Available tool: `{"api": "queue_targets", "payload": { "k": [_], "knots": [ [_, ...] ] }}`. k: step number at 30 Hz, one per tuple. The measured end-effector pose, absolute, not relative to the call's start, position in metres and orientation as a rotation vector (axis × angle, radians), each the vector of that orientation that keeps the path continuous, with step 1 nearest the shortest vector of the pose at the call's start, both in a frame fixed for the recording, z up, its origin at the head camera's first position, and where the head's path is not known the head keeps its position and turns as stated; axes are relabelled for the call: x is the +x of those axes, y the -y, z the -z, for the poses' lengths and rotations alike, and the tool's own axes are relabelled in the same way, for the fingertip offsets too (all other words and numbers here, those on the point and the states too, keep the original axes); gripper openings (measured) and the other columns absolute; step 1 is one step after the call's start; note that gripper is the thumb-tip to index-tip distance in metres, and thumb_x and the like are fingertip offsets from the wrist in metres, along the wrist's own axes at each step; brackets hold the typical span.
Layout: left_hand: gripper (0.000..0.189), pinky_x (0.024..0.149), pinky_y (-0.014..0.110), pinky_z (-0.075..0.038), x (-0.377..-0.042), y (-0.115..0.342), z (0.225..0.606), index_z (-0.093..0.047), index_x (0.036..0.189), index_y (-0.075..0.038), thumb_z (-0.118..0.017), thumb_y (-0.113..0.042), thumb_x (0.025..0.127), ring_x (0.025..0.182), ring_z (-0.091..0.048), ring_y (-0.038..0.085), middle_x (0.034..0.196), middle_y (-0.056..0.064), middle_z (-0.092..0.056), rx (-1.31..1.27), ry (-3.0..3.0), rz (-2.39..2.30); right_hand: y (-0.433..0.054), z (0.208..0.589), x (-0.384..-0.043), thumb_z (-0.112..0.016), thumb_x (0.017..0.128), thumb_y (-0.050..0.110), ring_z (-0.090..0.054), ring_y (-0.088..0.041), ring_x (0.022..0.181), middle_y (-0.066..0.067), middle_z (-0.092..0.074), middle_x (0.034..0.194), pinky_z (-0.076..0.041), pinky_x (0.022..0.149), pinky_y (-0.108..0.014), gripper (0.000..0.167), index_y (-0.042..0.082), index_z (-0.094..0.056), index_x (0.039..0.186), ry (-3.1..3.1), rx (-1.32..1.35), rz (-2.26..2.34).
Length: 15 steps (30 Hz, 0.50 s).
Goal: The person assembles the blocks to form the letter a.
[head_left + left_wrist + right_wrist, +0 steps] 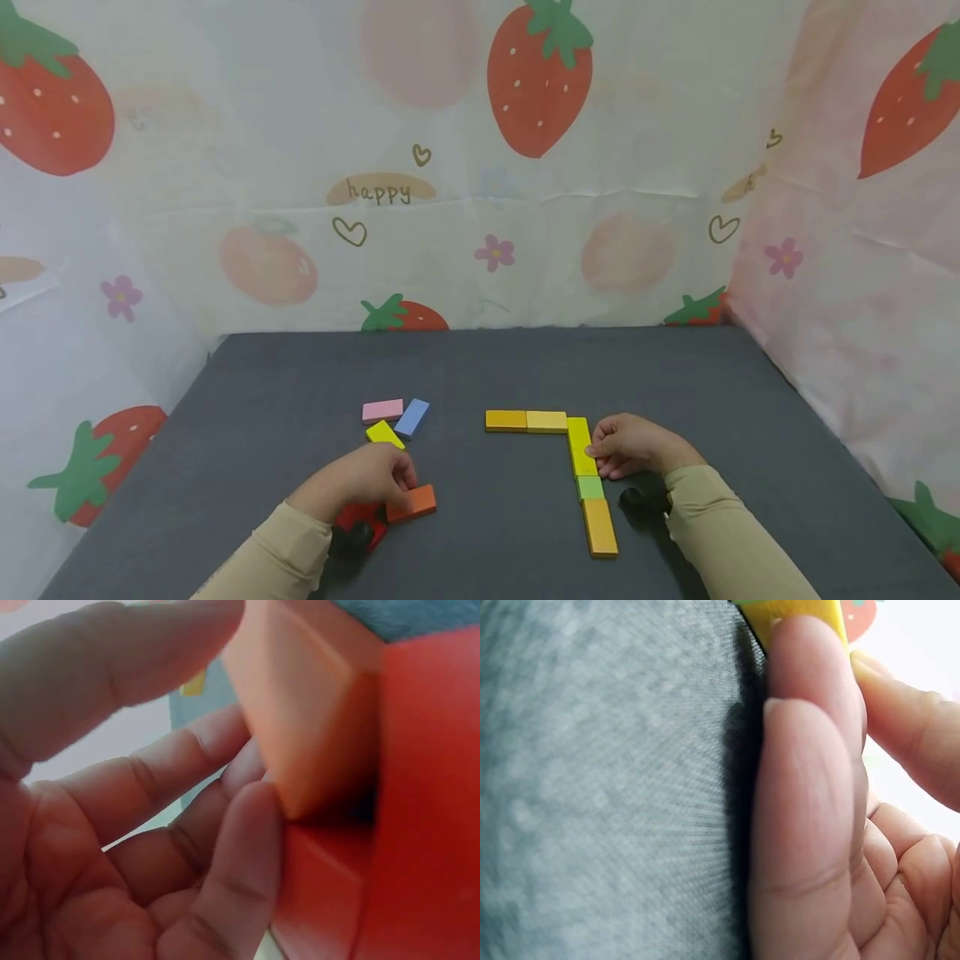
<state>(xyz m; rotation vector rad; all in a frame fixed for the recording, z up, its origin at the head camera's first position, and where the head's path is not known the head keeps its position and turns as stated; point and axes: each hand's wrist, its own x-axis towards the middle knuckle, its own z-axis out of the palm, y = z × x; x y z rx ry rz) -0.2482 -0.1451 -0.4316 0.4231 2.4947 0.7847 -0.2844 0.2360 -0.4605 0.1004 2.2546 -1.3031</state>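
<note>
My left hand (367, 477) pinches an orange block (415, 503) by its left end. In the left wrist view the thumb lies on one side of the orange block (300, 697) and fingertips are at the other. Red blocks (431, 802) lie right against it, partly covered by the hand in the head view. My right hand (637, 446) touches the right side of a long yellow block (580, 443), with thumb tip at its edge. In the right wrist view extended fingers lie against the yellow block (791, 610), low over the dark cloth.
A green block (590, 487) and an orange-yellow block (600, 529) continue the row toward me. Two yellowish blocks, one amber (506, 421) and one paler (547, 422), run left from its far end. Pink (382, 411), blue (412, 418) and yellow (385, 434) blocks lie beyond my left hand.
</note>
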Motion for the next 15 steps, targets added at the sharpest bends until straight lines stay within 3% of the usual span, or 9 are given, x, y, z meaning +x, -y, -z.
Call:
{"api": "queue_targets", "payload": {
  "k": [15],
  "knots": [
    [0.024, 0.06, 0.034, -0.041, -0.239, 0.133, 0.424, -0.055, 0.077, -0.014, -0.078, -0.013, 0.069, 0.069, -0.049, 0.019, 0.072, 0.001, -0.053, 0.443, -2.533, -0.62, -0.236, 0.462, -0.286, -0.064, 0.085, 0.016, -0.059, -0.015, 0.054, -0.009, -0.061, 0.069, -0.051, 0.055, -0.028, 0.015, 0.004, -0.057, 0.08, -2.253, 0.139, 1.297]
  ]
}}
